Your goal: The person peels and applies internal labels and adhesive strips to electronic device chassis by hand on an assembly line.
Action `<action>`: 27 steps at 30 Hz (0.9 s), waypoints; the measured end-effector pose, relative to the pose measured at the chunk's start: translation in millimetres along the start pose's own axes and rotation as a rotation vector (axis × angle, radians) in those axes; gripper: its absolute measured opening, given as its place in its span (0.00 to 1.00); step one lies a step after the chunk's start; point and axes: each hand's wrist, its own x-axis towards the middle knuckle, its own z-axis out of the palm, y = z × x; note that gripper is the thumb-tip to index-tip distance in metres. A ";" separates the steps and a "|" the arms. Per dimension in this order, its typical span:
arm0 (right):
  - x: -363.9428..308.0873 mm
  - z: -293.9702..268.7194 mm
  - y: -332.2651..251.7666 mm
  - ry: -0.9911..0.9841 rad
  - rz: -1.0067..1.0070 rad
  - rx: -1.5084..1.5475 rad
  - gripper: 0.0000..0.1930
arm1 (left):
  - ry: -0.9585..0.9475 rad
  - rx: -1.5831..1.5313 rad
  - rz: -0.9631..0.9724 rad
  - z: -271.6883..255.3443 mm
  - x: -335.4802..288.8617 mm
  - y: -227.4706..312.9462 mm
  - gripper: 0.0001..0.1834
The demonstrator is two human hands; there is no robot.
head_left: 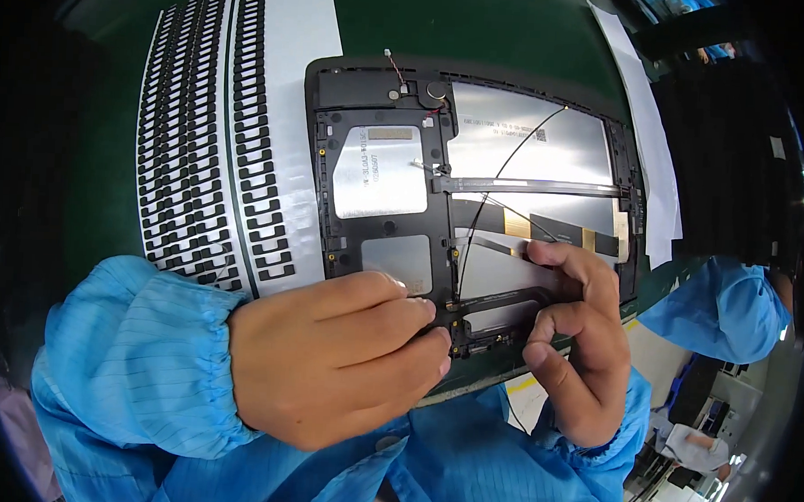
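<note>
An opened tablet housing (408, 121) lies in front of me, a black frame with silver metal plates, a flat ribbon cable (530, 187) and thin black wires (514, 153) across it. My left hand (334, 360) rests over its near left part, back upward, fingers curled together; whatever is under the fingertips is hidden. Over the near right part, my right hand (586, 340) has its index fingertip down by a dark flex strip with gold patches (516, 223). Its thumb and middle finger curl close together, and anything between them is too small to make out.
White sheets (285, 147) carrying rows of small black pieces (187, 134) lie at the left on the green table (385, 17). A white paper strip (648, 163) lies along the right side. Beyond it, a blue sleeve (722, 310) of another person shows.
</note>
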 end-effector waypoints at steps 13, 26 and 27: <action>2.6 2.6 -1.3 0.003 -0.021 -0.088 0.05 | -0.019 0.028 -0.018 0.6 -2.2 0.0 0.12; -1.5 7.3 2.6 0.106 -0.056 -0.046 0.06 | -0.176 0.183 0.098 5.8 13.3 12.5 0.10; -2.3 5.3 3.2 0.111 -0.056 -0.046 0.06 | -0.181 0.183 0.093 5.8 12.9 12.4 0.10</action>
